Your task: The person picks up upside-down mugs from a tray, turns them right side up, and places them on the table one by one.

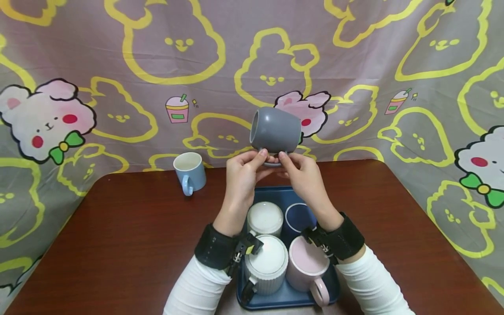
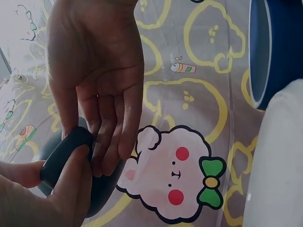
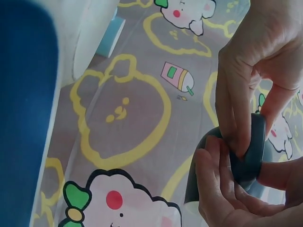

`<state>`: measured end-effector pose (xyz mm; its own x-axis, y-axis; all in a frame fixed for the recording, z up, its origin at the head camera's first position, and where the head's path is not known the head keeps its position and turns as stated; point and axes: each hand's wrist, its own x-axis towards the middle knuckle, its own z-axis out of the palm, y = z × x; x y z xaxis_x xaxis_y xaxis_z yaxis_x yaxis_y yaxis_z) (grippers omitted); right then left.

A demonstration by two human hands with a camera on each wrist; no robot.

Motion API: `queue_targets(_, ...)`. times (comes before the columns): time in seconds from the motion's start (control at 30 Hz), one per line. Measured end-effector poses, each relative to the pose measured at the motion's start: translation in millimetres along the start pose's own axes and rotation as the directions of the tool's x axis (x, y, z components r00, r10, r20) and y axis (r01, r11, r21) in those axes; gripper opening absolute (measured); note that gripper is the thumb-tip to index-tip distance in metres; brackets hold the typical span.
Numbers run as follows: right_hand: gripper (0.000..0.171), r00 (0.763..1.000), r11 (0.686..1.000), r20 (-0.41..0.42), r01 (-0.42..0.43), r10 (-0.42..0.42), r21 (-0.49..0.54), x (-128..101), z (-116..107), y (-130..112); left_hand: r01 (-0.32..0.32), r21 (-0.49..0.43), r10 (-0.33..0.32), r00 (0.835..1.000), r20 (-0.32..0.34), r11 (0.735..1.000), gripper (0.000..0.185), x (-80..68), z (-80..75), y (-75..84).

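I hold a dark grey mug [image 1: 275, 130] in the air over the tray, lying on its side with its mouth to the left and its handle underneath. My left hand [image 1: 260, 158] pinches the handle from the left and my right hand [image 1: 284, 159] pinches it from the right. In the left wrist view my left hand [image 2: 102, 142] lays its fingers on the grey handle [image 2: 61, 158]. The right wrist view has my right hand [image 3: 222, 184] under that handle [image 3: 255, 151], with fingers curled round it from above.
A blue tray [image 1: 283, 299] near the front edge carries two white ribbed mugs [image 1: 265, 218], a navy mug [image 1: 297, 216] and a pink mug [image 1: 309, 264]. A light blue mug [image 1: 190, 172] stands at the back left of the brown table [image 1: 118, 245]. A cartoon-print cloth [image 1: 118, 65] hangs behind.
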<state>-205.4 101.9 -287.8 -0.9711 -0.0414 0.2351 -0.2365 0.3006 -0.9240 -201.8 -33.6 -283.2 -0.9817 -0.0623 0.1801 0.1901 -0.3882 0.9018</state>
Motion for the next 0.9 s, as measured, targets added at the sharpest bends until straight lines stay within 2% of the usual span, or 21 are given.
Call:
queue_targets(0.13, 0.038, 1.0, 1.0, -0.018, -0.005, 0.004, -0.024, -0.6, -0.1, -0.4, -0.01, 0.078, 0.012, 1.0, -0.023, 0.997, 0.024, 1.1, -0.7, 0.3)
queue_targets(0.2, 0.038, 1.0, 1.0, -0.011, -0.001, 0.001, -0.018, -0.6, -0.1, -0.5, -0.05, 0.166, 0.057, 0.998, -0.037, 0.985, 0.022, 1.0, -1.1, 0.5)
queue_targets(0.27, 0.037, 1.0, 1.0, 0.004, 0.001, -0.001, 0.005, -0.3, -0.2, -0.2, -0.114, 0.297, 0.133, 0.99, -0.042, 0.948, 0.021, 0.3, -1.3, 1.1)
queue_targets(0.37, 0.035, 0.999, 0.999, 0.036, 0.006, -0.007, 0.046, 0.4, -0.8, 0.6, -0.192, 0.468, 0.236, 0.971, -0.036, 0.862, 0.019, -0.5, -1.6, 2.3)
queue_targets(0.4, 0.035, 0.999, 0.998, 0.044, 0.003, -0.006, 0.064, 0.4, -1.0, 0.9, -0.205, 0.509, 0.258, 0.966, -0.034, 0.836, 0.019, -0.6, -1.7, 2.7)
queue_targets(0.43, 0.034, 0.999, 0.996, 0.052, -0.001, -0.003, 0.085, 0.7, -1.3, 1.2, -0.208, 0.527, 0.263, 0.964, -0.03, 0.824, 0.019, -0.5, -1.7, 3.2)
queue_targets(0.53, 0.035, 0.997, 0.987, 0.079, -0.025, 0.013, 0.156, 0.7, -1.9, 1.6, -0.189, 0.546, 0.247, 0.968, -0.034, 0.816, 0.019, 0.1, -2.6, 3.3)
queue_targets(0.63, 0.037, 0.992, 0.965, 0.114, -0.078, 0.051, 0.251, 0.3, -2.3, 1.5, -0.152, 0.555, 0.218, 0.974, -0.055, 0.818, 0.02, 0.0, -3.3, 3.2)
queue_targets(0.8, 0.039, 0.983, 0.899, 0.146, -0.159, 0.108, 0.408, -1.0, -2.3, -0.9, -0.11, 0.522, 0.169, 0.983, -0.067, 0.846, 0.022, 0.7, -3.3, 3.6)
queue_targets(0.9, 0.039, 0.981, 0.864, 0.154, -0.177, 0.117, 0.472, -2.2, -1.5, -3.5, -0.09, 0.493, 0.14, 0.988, -0.066, 0.865, 0.022, 1.5, -2.6, 4.3)
